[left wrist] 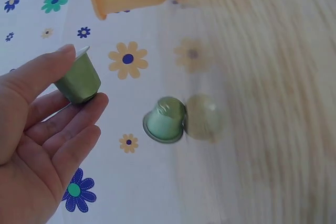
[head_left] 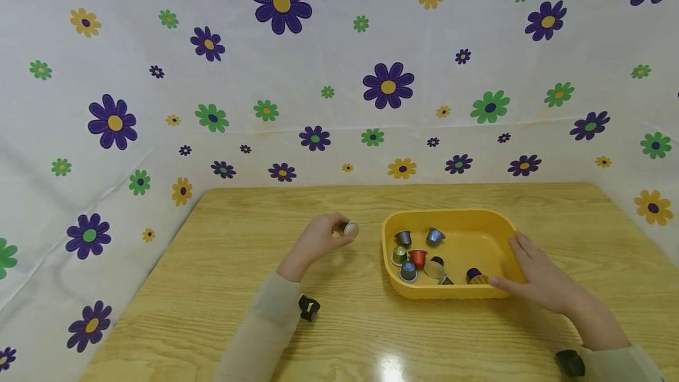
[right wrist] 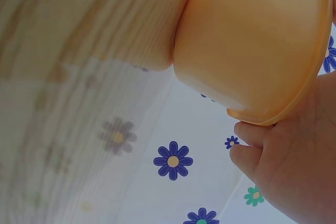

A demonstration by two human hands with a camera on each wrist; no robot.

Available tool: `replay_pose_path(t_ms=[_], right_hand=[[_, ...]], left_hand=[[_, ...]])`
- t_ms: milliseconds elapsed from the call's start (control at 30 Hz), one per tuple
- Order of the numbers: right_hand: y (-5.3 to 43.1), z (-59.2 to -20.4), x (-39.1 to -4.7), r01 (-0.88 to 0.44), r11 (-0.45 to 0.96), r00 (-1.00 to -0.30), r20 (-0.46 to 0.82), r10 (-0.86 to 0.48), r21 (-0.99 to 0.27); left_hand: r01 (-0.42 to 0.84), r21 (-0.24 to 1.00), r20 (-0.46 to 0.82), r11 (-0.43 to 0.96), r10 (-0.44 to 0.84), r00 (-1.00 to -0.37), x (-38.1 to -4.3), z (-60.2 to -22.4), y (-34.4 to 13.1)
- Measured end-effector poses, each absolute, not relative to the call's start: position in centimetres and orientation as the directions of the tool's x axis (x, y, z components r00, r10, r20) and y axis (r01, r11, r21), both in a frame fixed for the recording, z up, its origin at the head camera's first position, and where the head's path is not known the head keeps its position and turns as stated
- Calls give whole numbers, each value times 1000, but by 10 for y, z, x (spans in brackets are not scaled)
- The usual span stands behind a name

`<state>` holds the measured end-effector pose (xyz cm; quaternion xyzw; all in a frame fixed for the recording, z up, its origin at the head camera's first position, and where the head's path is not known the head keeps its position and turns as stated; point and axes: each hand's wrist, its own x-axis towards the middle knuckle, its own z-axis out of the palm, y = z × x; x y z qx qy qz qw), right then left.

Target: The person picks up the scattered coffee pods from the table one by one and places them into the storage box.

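Between thumb and fingertips, my left hand [head_left: 315,243] pinches a green coffee capsule [left wrist: 81,81]; its pale lid faces the tray in the head view. A second green capsule [left wrist: 167,120] rests rim-down on the table in the left wrist view, and the head view does not show it. My right hand [head_left: 549,276] holds the yellow tray [head_left: 451,292] at its right end, thumb over the front rim and fingers along the right side. Inside the tray lie several capsules, among them a red capsule [head_left: 418,259], a blue capsule [head_left: 435,236] and a dark capsule [head_left: 475,276] near my right thumb.
The wooden table [head_left: 223,287] stretches around the tray. A white cloth with flowers [head_left: 329,52] hangs behind the table and along both sides. Black straps or devices sit at both wrists, such as the left wrist device [head_left: 309,308].
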<state>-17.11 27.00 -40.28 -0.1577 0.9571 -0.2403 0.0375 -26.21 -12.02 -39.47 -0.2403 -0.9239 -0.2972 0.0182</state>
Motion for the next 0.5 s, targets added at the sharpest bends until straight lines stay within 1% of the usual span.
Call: replay_pose_path(t_ms=[333, 500], right_hand=[[270, -402, -171, -274, 838, -950, -1, -312, -473], [270, -402, -171, -275, 836, -950, -2, -313, -475]], left_hand=[[454, 591, 193, 667, 429, -882, -260, -387, -103], [462, 592, 198, 660, 437, -878, -257, -385, -95]])
